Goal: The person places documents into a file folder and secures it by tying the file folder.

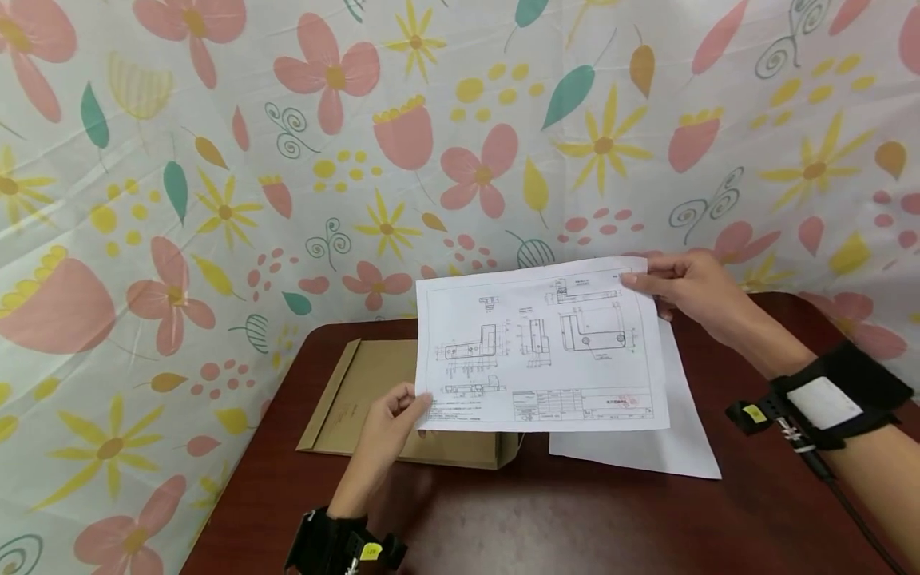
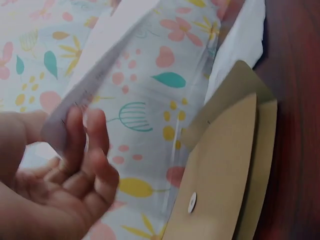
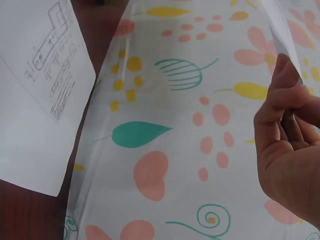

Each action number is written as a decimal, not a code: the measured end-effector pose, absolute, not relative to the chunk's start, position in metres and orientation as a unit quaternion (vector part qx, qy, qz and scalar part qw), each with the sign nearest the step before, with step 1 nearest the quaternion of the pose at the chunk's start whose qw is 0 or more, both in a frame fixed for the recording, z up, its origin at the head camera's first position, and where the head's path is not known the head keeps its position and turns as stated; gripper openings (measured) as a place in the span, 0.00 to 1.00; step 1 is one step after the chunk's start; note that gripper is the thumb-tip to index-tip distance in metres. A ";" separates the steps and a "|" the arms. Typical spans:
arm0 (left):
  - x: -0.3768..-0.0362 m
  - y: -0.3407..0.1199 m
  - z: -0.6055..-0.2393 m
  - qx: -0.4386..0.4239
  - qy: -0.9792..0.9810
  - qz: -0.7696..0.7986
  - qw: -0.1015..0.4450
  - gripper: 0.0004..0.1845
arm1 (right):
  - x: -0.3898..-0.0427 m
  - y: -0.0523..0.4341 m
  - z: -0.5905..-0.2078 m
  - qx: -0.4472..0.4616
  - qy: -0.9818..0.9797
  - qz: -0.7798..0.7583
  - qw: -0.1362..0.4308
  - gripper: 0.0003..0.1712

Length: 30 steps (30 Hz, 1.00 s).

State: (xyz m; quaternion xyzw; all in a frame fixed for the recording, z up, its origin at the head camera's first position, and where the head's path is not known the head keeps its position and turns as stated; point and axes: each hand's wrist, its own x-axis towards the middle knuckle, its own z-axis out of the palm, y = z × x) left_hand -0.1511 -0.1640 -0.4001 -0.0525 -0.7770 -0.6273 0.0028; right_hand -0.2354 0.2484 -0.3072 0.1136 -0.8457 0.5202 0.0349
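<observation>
Matt white paper sheet, dull brown card envelope, glossy dark wood-look table

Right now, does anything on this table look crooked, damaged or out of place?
Nothing looks damaged. The brown paper envelope lies with its flap open, and a second white sheet lies askew beside it. Both hands hold the printed technical drawing above them.

Black wrist straps carry small cameras with yellow stickers, one cabled.

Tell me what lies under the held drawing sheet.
Under the drawing sheet, held by the left hand and right hand, lie a brown envelope and another white sheet on the table. Their covered parts cannot be seen.
</observation>
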 end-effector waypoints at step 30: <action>-0.164 -0.132 -0.435 -0.115 -0.867 -0.485 0.012 0.10 | -0.223 0.299 -0.312 0.030 -0.825 0.544 0.153 0.11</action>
